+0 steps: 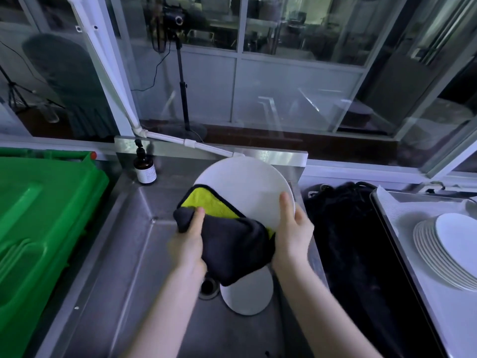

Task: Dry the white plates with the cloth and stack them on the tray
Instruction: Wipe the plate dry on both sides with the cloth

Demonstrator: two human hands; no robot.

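The left hand (187, 244) clutches cloth (232, 246) on white plate (245, 187) gripped by right hand (291, 236); brown bottle (145, 169) label unreadable.

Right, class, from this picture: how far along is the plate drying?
Done: a stack of plates sits on the tray at the right. In hand: the right hand grips the held plate by its rim above the sink, while the left hand presses the cloth against it. Left: that plate must join the stack, and at least one sink plate lies below, partly hidden by the cloth.
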